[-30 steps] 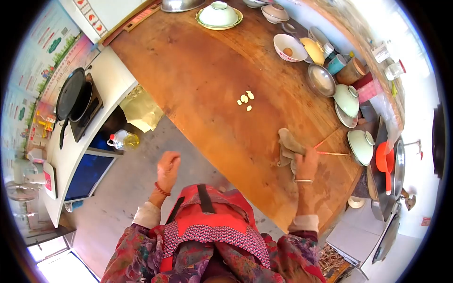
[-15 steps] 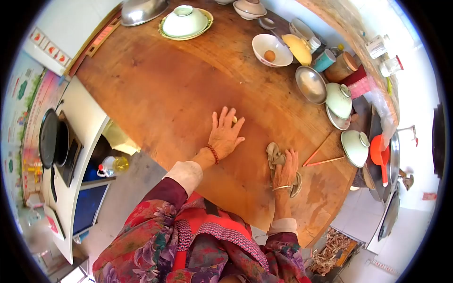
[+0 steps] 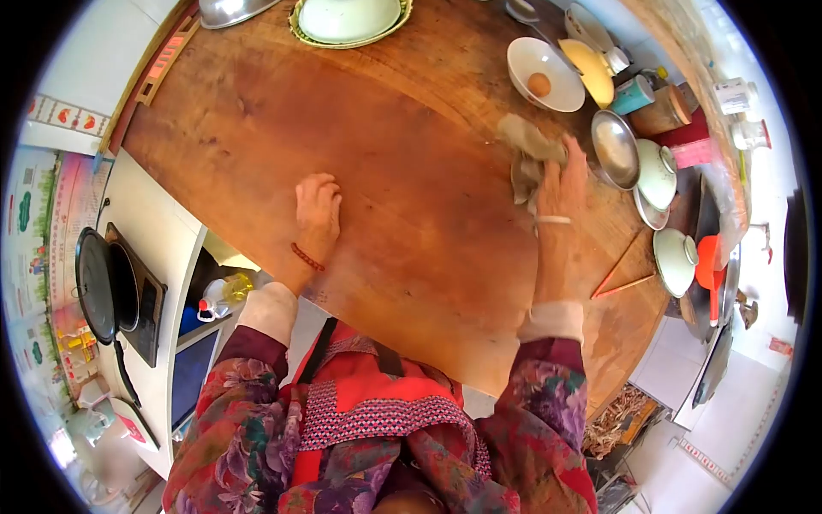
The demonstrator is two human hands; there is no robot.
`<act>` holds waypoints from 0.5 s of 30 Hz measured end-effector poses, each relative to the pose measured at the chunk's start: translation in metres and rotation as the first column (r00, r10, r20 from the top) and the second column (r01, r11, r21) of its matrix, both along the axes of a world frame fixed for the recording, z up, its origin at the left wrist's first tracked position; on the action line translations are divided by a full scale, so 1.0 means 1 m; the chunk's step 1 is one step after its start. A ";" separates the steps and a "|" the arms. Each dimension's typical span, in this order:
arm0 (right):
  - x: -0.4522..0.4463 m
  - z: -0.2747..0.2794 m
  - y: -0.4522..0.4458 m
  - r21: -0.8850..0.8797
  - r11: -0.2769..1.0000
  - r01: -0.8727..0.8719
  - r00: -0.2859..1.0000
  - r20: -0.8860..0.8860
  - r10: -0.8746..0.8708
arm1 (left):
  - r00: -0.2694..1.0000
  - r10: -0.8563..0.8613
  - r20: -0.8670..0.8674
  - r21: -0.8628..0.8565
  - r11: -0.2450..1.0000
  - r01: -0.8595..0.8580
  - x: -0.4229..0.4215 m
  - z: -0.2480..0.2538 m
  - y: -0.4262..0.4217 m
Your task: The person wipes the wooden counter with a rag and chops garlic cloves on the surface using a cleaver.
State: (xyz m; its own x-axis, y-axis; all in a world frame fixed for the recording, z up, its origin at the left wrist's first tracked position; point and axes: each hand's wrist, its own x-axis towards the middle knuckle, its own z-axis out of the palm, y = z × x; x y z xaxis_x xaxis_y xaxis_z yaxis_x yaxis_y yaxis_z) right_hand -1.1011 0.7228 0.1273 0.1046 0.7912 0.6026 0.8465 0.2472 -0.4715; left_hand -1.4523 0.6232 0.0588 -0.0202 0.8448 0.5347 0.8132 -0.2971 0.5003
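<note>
Grey-brown rag (image 3: pixel 524 152) bunches in the grip of your right hand (image 3: pixel 562 188), over the desk (image 3: pixel 411 231) near the metal bowl (image 3: pixel 615 149); your left hand (image 3: pixel 318 206) (beaded bracelet (image 3: pixel 306 259) at its wrist) curls its fingers, any contents hidden.

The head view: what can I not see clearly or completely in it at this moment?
In the head view:
Left hand: palm and anything in it, hidden behind the hand's own back.
Cloth: partly covered by the right hand.
Metal bowl and upturned bowl beside it: cut off by the top edge.
White container: print too small to read.
</note>
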 end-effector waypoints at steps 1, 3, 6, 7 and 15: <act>-0.010 -0.013 0.017 -0.011 1.000 0.004 1.000 -0.001 -0.004 | 1.000 -0.004 -0.001 -0.011 1.000 0.004 -0.004 0.002 0.002; -0.032 -0.040 0.035 -0.135 0.981 -0.137 0.986 -0.112 0.122 | 1.000 -0.009 0.009 0.007 1.000 0.009 -0.003 0.006 0.005; -0.071 -0.044 0.022 -0.213 0.971 -0.108 0.971 0.187 0.149 | 0.999 -0.007 0.031 -0.017 1.000 0.008 -0.004 0.008 0.005; -0.078 -0.045 0.013 -0.218 0.970 -0.105 0.970 0.192 0.148 | 0.999 -0.009 0.036 -0.021 1.000 0.009 -0.005 0.007 0.004; -0.086 -0.032 -0.162 -0.420 0.762 -0.493 0.847 -0.031 0.531 | 0.999 -0.028 0.038 -0.038 0.999 0.030 -0.008 0.007 0.004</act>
